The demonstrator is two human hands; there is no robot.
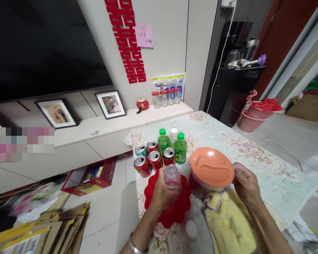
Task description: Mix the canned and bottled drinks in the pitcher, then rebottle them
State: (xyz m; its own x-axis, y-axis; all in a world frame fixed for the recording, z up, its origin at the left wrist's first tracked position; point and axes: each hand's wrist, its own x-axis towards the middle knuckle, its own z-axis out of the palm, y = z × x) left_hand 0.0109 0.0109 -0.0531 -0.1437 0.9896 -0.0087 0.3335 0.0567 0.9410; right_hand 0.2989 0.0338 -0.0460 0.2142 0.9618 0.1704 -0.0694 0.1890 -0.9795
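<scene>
My left hand (163, 194) wraps round the jar (172, 175), mouth up, over the red mat (150, 197) at the near left of the table (270, 176). It looks light, stiff and smooth, perhaps slippery if wet; I judge its middle the best hold. My right hand (246, 180) curls at the right side of the tub (197, 183), probably heavier; I cannot tell whether it grips.

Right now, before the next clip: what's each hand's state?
Left hand: closed around a clear, open-mouthed bottle.
Right hand: partly closed at the edge of a round, orange-lidded container; whether it grips cannot be told.
</scene>
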